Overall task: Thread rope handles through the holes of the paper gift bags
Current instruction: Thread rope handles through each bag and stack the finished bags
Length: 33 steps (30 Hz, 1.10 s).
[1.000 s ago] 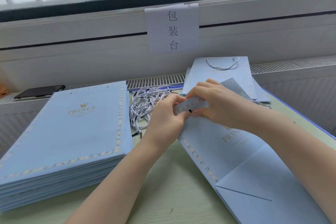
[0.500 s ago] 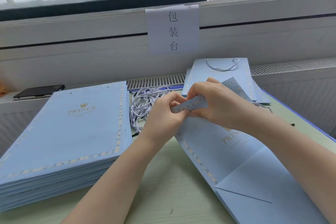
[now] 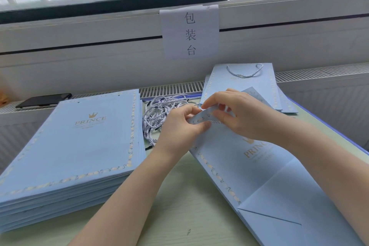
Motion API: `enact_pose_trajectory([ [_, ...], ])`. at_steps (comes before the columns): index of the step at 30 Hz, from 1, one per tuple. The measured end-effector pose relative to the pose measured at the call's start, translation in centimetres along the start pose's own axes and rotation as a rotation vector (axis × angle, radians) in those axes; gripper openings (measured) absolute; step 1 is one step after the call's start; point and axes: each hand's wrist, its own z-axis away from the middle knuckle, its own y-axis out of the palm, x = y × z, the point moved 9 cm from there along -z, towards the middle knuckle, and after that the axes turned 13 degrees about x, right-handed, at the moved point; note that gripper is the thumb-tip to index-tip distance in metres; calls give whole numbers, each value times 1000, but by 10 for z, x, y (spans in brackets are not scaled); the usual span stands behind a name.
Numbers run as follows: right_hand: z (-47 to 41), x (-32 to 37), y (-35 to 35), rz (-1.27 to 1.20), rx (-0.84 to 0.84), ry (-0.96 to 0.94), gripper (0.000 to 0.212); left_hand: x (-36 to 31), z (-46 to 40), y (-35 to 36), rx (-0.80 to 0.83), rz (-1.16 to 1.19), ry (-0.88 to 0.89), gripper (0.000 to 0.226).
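Observation:
A flat light-blue paper gift bag (image 3: 239,158) with a gold PRINCE logo lies on the table at centre right. Its top edge is lifted between my hands. My left hand (image 3: 179,126) pinches that raised top edge from the left. My right hand (image 3: 243,116) grips the same edge from the right, fingers curled over it. A short bit of white-and-blue twisted rope shows at the edge under my right fingers. A heap of loose rope handles (image 3: 159,114) lies just left of my hands. The bag's holes are hidden by my fingers.
A thick stack of flat blue bags (image 3: 69,156) fills the left of the table. Behind my hands lies a small pile of bags (image 3: 243,86) with a rope handle fitted. A black phone (image 3: 43,100) rests on the radiator ledge at left. A paper sign (image 3: 189,32) hangs on the wall.
The bag's top edge has been bent up further between my hands. My right fingers have shifted along it and a short bit of rope now shows there.

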Motion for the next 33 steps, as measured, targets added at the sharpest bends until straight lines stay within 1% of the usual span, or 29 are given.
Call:
enact_pose_trajectory([
  [4,-1,1,3,-6,7,5,25,3,1,-3,-20,27,-33,18],
  [7,0,1,-1,2,-19,-3,24,3,3,-2,-33,63,-38,21],
  [11,-1,1,-3,24,-48,-12,20,5,3,-1,-33,127,-40,15],
  [13,-1,0,-2,32,-44,-12,20,5,4,-1,-42,105,-43,12],
  [15,-1,-4,-3,27,-31,5,21,7,3,-2,-49,36,-59,13],
  [17,0,-5,-4,37,-18,14,21,10,2,0,-31,-30,-88,16],
  [19,0,-7,-3,52,-10,19,20,14,1,1,-13,-40,-117,13],
  [21,0,-10,-1,59,10,31,19,16,1,0,-31,-22,-124,12],
  [23,-1,-16,3,56,58,62,18,14,1,-3,-63,-34,-104,17],
  [26,1,-29,11,36,180,134,17,16,-1,-5,-72,-68,-111,21],
  [29,8,-42,23,88,352,263,15,24,-4,-4,-67,-212,-173,10],
  [31,13,-47,28,143,424,342,7,25,-3,-3,-71,-419,-201,16],
  [33,15,-50,27,167,436,397,6,22,-1,-2,-79,-642,-224,24],
])
